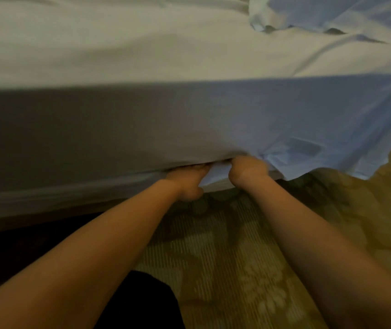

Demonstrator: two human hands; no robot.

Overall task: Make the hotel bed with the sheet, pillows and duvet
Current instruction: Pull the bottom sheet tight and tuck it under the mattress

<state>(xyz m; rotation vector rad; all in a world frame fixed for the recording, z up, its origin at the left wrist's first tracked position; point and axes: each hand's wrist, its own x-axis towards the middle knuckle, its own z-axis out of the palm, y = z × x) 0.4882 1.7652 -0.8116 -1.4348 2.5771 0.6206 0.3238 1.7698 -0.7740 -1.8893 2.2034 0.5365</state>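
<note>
Patterned carpet (pixel 237 257) below one bed (pixel 47 198), one white sheet (pixel 284 119) draped over its side. Two hands at the sheet's lower edge: left hand (pixel 188 182) pinches a fold, right hand (pixel 246 169) has its grip curled tight round it.

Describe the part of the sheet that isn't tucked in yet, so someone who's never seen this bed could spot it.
Along the bed's near side, follow the sheet's lower edge rightward past the right hand. The loose flap hangs free there towards the carpet, brightly lit and creased, whereas the stretch beyond the left hand lies flat and shadowed.
</note>
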